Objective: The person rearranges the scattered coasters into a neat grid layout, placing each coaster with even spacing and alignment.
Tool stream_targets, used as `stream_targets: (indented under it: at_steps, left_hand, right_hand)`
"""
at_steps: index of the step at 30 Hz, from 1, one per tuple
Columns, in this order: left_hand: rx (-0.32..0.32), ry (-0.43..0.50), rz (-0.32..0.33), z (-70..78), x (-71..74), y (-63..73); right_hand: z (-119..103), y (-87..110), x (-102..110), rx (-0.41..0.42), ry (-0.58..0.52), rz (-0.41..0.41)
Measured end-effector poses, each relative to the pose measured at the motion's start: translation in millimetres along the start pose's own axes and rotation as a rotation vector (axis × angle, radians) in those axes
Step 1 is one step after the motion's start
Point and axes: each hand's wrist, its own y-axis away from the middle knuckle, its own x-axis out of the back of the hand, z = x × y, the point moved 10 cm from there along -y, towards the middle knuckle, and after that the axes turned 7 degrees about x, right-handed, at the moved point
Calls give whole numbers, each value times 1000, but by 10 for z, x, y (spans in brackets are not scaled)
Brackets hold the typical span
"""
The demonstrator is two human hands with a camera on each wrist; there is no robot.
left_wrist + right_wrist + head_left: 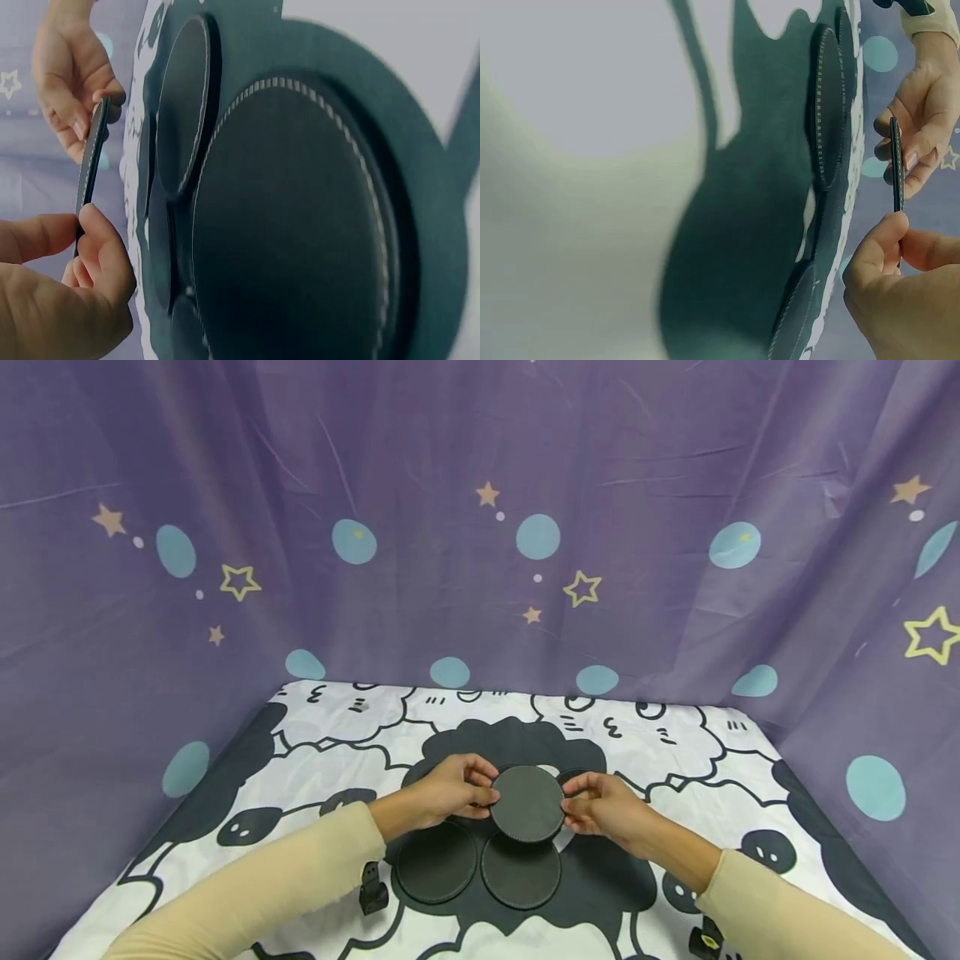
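A round black coaster [527, 803] with a stitched edge is held up above the cloth. My left hand [450, 789] pinches its left edge between thumb and fingers. On the opposite edge, my right hand [609, 810] has the same kind of pinch. The left wrist view shows the held coaster [91, 161] nearly edge-on and apart from the cloth. Below it, matching coasters lie flat, one at front left [437, 864] and another at front centre [522, 881]. Behind the right fingers, one more coaster [576, 773] is mostly hidden.
A white cloth [330, 810] with black cartoon sheep covers the surface. Its large dark patch [607, 877] lies under the coasters. Purple curtains [450, 452] with stars and blue dots hang behind and at both sides. Dark wrist devices [372, 889] show beneath the sleeves.
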Motion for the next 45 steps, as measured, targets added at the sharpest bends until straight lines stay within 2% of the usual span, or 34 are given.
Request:
stream_targets:
  at_steps: [11, 18, 22, 28, 35, 39, 45]
  left_hand:
    - [39, 28, 25, -106, -504, -88]
    - [37, 29, -10, -115, -796, -107]
    - [56, 23, -8, -156, -921, -132]
    - [83, -20, 36, -182, -1038, -144]
    - [69, -175, 94, -93, -1135, -126]
    - [60, -263, 99, -48, -1175, -128]
    - [58, -336, 91, -42, -1202, -143]
  right_hand:
    - [203, 314, 321, -35, 101, 43]
    - [288, 546, 466, -66, 116, 36]
    - [324, 639, 523, -82, 110, 34]
    - [347, 680, 569, -71, 124, 15]
    - [392, 717, 643, -73, 212, 24]
    - [426, 743, 687, -115, 227, 25]
    - [444, 746, 695, -155, 247, -4]
